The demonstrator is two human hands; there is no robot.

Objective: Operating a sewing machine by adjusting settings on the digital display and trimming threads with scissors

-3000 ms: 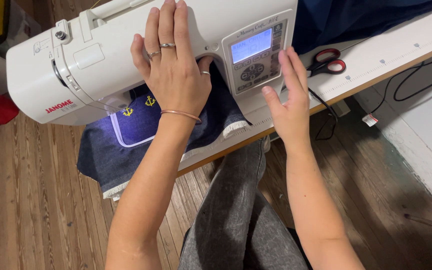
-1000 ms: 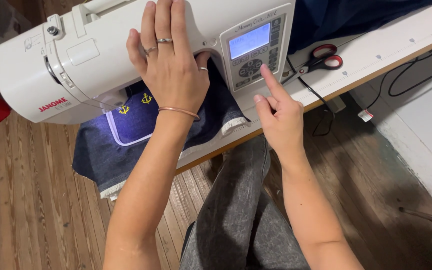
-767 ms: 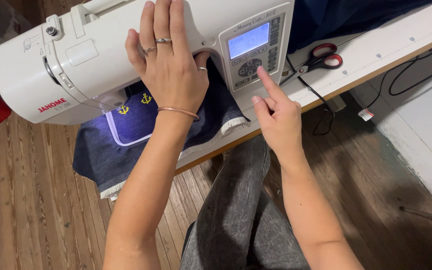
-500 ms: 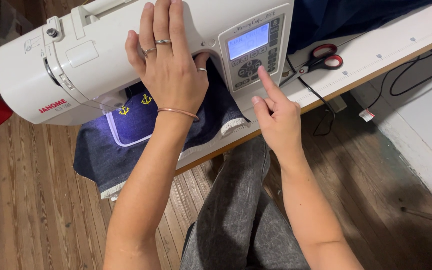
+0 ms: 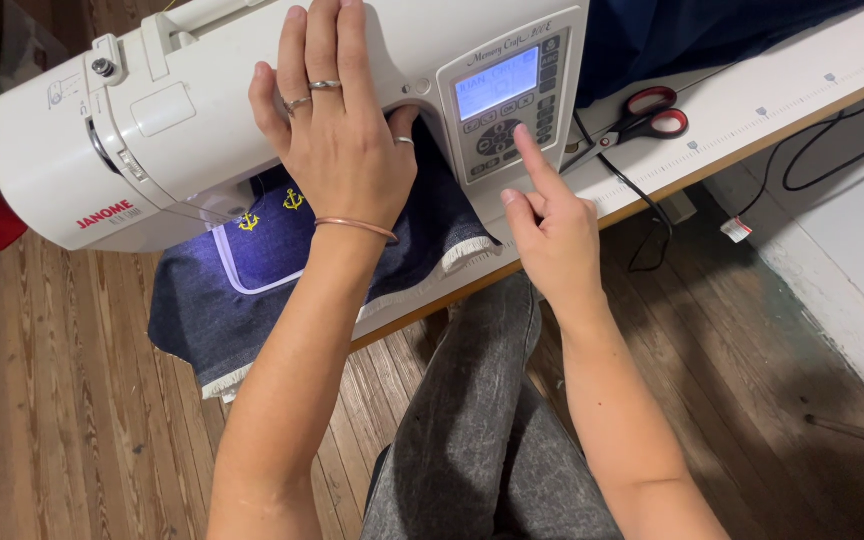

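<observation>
Toward the worktop's left end, the left hand [image 5: 344, 150] is lying flat and unclenched on the heavy, rigid sewing machine [image 5: 182, 120]; soft, limp denim [image 5: 202, 320] is draping over the front edge. Rightward, the right hand [image 5: 550, 228], holding nothing, is touching the control panel [image 5: 507, 115] with its forefinger.
</observation>
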